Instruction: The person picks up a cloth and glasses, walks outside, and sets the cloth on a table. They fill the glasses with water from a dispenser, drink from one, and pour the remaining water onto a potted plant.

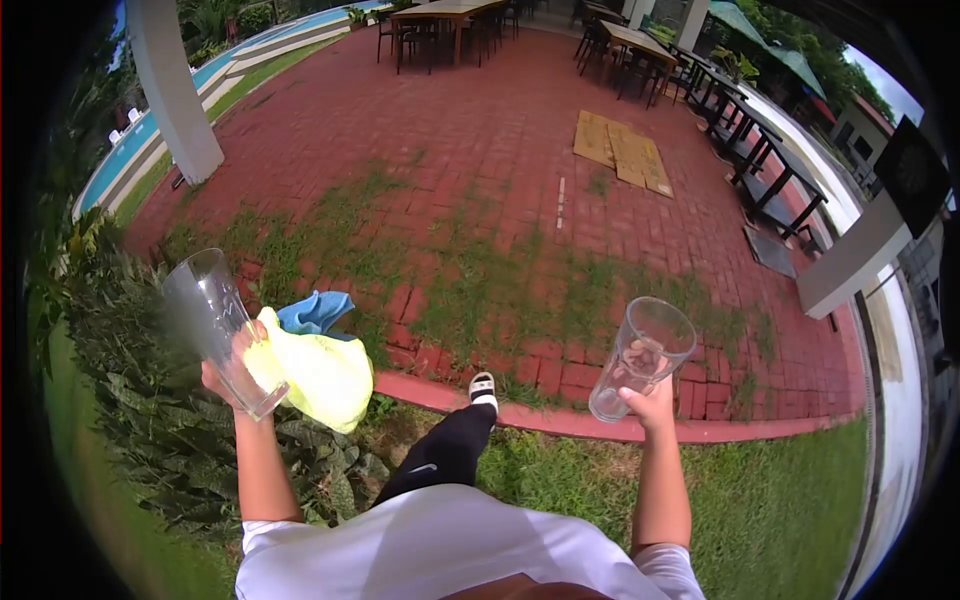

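Note:
My left hand (232, 372) is wrapped round a clear drinking glass (205, 300), which leans to the left. A yellow cloth (325, 375) and a blue cloth (318, 312) hang beside this glass, at the right side of the same hand. On the right, my right hand (650, 398) grips a second clear glass (655, 335), tilted with its rim up and to the right. Its fingers show through the glass. Both glasses look to have nothing in them.
Red brick paving (480, 180) with grass tufts lies ahead, behind a low red curb (560, 422). Leafy plants (130, 370) grow at the left. Cardboard (622, 152) lies on the bricks. Pillars (178, 100), tables (445, 10) and a pool stand farther off.

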